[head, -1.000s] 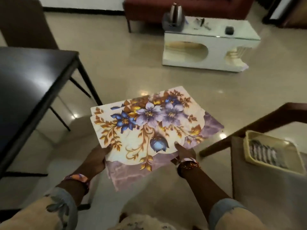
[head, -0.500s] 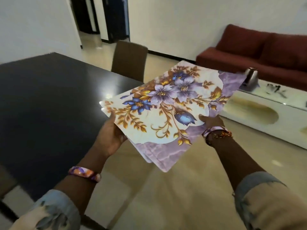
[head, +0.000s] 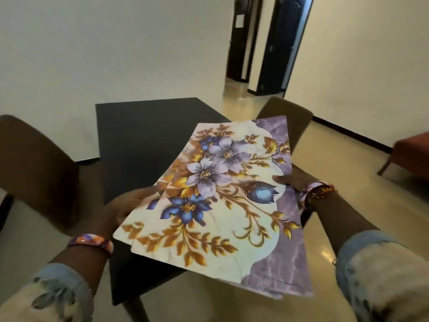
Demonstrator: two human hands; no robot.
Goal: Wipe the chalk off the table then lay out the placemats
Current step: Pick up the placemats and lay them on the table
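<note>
A stack of floral placemats (head: 222, 205), cream with purple and blue flowers, gold leaves and a purple marbled border, is held flat above the near right corner of the black table (head: 144, 135). My left hand (head: 120, 210) grips the stack's left edge from underneath. My right hand (head: 290, 182) holds the right edge, thumb on top. Edges of lower mats peek out under the top one. No chalk marks show on the visible tabletop.
A brown chair (head: 39, 168) stands at the table's left side and another brown chair (head: 290, 115) at its far right. A red seat (head: 411, 147) is at the right edge. Glossy cream floor runs to a dark doorway (head: 267, 43) behind.
The view has swung from the coffee table and sofa round to the black table. Both hands kept hold of the placemats, which now hang over the table's corner.
</note>
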